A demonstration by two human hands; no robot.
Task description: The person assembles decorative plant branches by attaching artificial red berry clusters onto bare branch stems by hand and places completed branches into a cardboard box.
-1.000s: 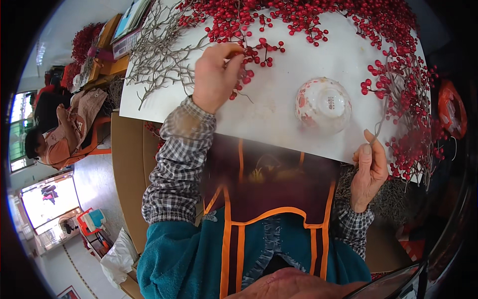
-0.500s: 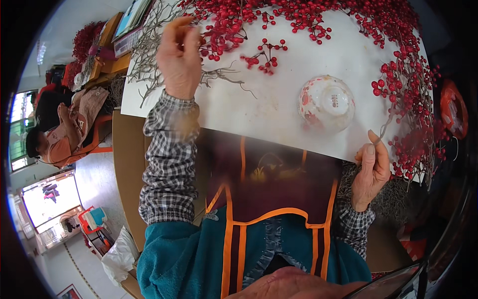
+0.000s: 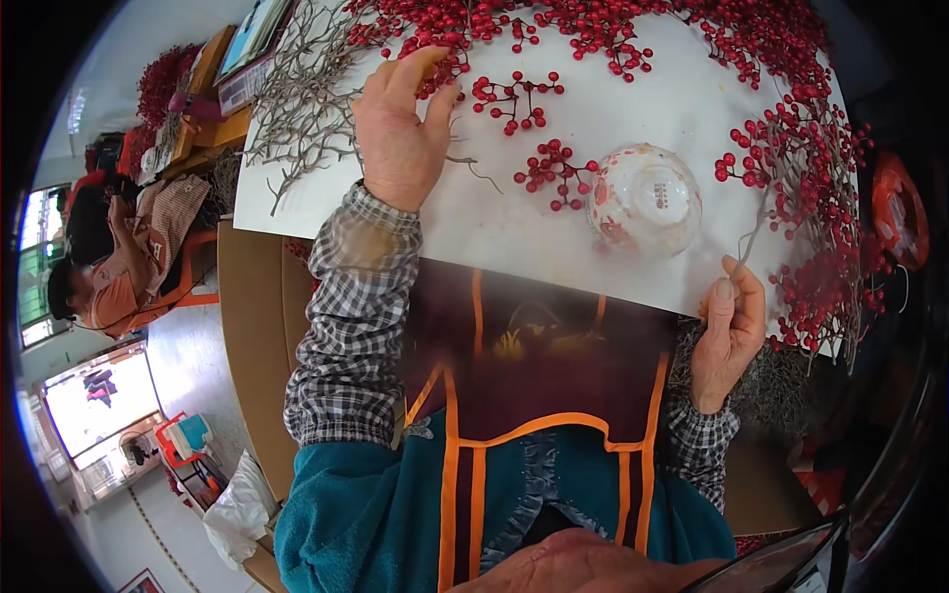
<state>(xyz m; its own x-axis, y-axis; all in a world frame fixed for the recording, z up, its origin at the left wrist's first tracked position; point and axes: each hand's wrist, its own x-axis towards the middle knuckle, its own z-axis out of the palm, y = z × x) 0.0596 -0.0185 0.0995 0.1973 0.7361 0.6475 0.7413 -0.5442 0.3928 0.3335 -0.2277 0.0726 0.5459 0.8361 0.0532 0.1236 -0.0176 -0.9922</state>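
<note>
My right hand (image 3: 727,336) pinches the thin grey stem of a red-berry sprig (image 3: 756,212) between thumb and forefinger at the table's near right. The sprig's berries lie against a larger heap to its right. Over the back left of the white table, my left hand (image 3: 403,128) is open, thumb and forefinger apart with nothing seen between them. Bare grey twigs (image 3: 306,109) spread beside and under it. One small berry cluster (image 3: 517,102) lies right of that hand, and another cluster (image 3: 556,176) sits just left of the upside-down patterned bowl (image 3: 647,201).
Red berries (image 3: 593,35) are heaped along the table's far and right sides. More grey twigs (image 3: 771,385) lie below the right edge. A cardboard box (image 3: 252,326) stands at the left, a red plastic bag (image 3: 900,212) at the right. Another person (image 3: 119,257) sits far left.
My left hand has shifted right and slightly nearer, its fingers now apart. A berry cluster now lies beside the bowl. My right hand still pinches the stem, a little further left.
</note>
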